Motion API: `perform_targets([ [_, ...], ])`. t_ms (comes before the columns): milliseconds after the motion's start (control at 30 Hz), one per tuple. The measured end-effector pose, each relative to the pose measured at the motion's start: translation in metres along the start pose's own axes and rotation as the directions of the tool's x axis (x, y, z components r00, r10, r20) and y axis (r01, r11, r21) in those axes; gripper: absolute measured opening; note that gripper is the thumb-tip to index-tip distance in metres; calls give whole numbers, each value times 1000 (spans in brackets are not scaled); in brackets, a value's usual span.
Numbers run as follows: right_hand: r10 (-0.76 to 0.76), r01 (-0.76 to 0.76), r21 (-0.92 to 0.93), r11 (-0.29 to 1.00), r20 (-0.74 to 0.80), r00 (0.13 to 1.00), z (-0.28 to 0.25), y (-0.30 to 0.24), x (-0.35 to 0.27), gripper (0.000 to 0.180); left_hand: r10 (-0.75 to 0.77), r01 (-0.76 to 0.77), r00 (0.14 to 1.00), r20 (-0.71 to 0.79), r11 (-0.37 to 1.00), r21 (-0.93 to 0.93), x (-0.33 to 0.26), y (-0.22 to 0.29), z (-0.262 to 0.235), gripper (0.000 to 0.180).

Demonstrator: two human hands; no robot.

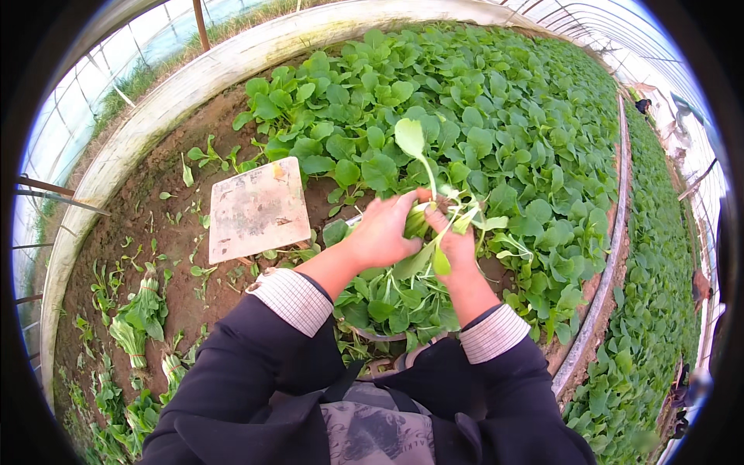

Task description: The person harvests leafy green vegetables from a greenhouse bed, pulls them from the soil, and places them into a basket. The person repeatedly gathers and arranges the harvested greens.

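Greens [409, 138] between my left hand [381, 231], curled round them, and my right hand [459, 246], pinching some just beside.

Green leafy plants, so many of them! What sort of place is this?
Probably a vegetable greenhouse: pale, ribbed, translucent sheeting curves around it, broad-leaved green plants grow thickly, and tied leafy green bundles lie on brown soil.

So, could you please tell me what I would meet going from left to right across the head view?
Tied greens → pale board → left hand → right hand → long pale rail → outer planted strip.
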State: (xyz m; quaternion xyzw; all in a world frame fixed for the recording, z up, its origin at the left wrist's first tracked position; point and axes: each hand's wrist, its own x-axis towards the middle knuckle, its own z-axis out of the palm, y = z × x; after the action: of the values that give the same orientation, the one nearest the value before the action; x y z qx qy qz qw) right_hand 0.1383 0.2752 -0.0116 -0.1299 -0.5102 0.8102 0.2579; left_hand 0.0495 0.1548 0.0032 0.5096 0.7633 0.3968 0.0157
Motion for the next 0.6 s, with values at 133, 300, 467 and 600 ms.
perform_targets([
  [133, 24, -26, -69, 997, -26, 999, -20, -23, 1, 22, -263, 347, 896, 357, 917, -195, 12, 19, 0, 65],
  [300, -27, 26, -136, 990, -5, 1000, -32, -24, 13, 19, -228, 266, 919, 322, 961, -79, 14, 12, -10, 69],
  [467, -96, 91, -169, 981, -25, 995, -21, -17, 19, 16, -292, 317, 907, 303, 948, -37, 16, 5, -20, 61],
  [600, 11, -28, -120, 992, -138, 990, -19, -19, 24, 15, -294, 301, 926, 238, 954, 9, 15, 1, -19, 60],
])
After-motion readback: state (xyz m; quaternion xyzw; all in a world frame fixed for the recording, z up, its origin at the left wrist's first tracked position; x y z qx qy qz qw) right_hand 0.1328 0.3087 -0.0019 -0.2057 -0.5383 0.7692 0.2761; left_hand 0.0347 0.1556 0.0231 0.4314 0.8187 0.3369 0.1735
